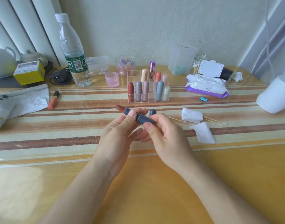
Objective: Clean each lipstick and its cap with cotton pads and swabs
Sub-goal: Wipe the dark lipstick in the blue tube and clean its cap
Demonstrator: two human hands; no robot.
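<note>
Both hands hold an uncapped dark-blue lipstick (142, 119) above the table's middle, its brown-red bullet (120, 107) pointing up and left. My left hand (120, 131) pinches the upper tube with thumb on top. My right hand (161, 131) grips the base end. The blue cap (152, 112) stands just behind my right fingers. Folded white cotton pads (191, 117) (203, 133) and cotton swabs (214, 121) lie to the right. A clear acrylic organizer (132, 73) behind holds several capped lipsticks.
A water bottle (73, 52), a pink cup (112, 79), a jar of sponges (125, 64) and a wet-wipe pack (206, 85) stand along the back. An orange lip tube (54, 100) and crumpled tissue (33, 97) lie left. A white roll (276, 94) sits at the right edge.
</note>
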